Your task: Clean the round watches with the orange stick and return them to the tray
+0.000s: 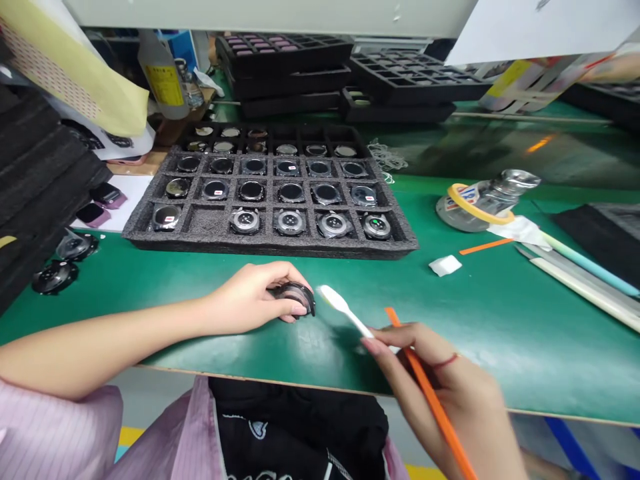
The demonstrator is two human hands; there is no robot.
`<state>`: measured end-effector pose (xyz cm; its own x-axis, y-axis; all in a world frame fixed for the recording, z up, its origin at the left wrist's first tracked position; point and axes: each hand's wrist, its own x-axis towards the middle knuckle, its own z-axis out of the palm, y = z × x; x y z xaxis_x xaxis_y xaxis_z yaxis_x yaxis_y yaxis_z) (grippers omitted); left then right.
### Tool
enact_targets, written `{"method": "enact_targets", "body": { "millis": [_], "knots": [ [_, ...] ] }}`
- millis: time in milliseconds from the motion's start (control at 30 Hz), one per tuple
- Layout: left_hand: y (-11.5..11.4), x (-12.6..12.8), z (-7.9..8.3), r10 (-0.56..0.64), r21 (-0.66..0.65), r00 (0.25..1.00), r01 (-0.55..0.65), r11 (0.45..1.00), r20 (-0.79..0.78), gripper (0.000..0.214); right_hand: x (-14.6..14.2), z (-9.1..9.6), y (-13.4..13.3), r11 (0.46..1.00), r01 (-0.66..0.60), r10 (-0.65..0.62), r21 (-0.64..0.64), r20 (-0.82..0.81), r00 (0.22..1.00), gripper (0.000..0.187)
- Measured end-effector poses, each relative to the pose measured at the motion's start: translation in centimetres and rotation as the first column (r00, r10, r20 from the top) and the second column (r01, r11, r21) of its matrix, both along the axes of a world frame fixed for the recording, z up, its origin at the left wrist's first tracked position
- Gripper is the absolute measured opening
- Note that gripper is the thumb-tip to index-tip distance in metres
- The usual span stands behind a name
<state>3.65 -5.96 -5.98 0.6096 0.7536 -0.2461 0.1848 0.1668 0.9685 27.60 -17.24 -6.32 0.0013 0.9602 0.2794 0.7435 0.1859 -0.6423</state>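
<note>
My left hand point(255, 297) is closed around a dark round smartwatch body point(297, 298), held on edge just above the green bench top. My right hand point(450, 380) pinches a white toothbrush point(345, 308), its head close to the watch body but apart from it. An orange flat stick point(434, 400) also passes through the right hand's grip. Beyond both hands lies a black foam tray point(270, 248) with round watch bodies in its compartments; several in the front row show their sensor backs point(290, 221).
At the right are a glass bottle point(467, 208) with a yellow ring, a white block point(445, 265), an orange strip point(486, 247) and long pale sticks point(585, 287). Two watch bodies point(55, 276) sit at the left beside dark foam point(40, 173). More trays point(295, 83) are stacked behind.
</note>
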Motion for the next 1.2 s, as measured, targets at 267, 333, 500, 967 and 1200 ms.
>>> {"method": "enact_targets", "body": {
  "millis": [267, 333, 500, 967, 1200],
  "knots": [
    [-0.1, -0.1, 0.6, 0.003, 0.059, 1.000, -0.003, 0.998, -0.001, 0.025, 1.3, -0.1, -1.3, 0.999, -0.021, 0.021, -0.025, 0.025, 0.999, 0.022],
    [-0.2, -0.1, 1.0, -0.016, 0.108, 1.000, 0.019, 0.994, -0.025, 0.028, 1.2, 0.0, -1.1, 0.999, 0.003, -0.004, 0.040, 0.003, 1.000, 0.014],
    [-0.3, 0.0, 0.6, 0.026, 0.151, 0.999, -0.021, 0.988, -0.036, 0.028, -1.7, -0.8, 0.0, 0.985, -0.006, 0.022, 0.174, -0.094, 0.995, 0.004],
    [0.6, -0.3, 0.5, -0.011, 0.146, 0.997, 0.023, 0.989, -0.082, 0.039, -1.4, 0.3, -1.0, 0.999, -0.026, 0.025, 0.044, 0.027, 0.999, 0.013],
    [0.1, 0.1, 0.3, 0.052, 0.056, 0.999, -0.052, 0.997, 0.003, 0.028, 1.1, 0.5, -1.9, 0.999, 0.001, -0.003, 0.045, 0.048, 0.999, 0.014]
  ]
}}
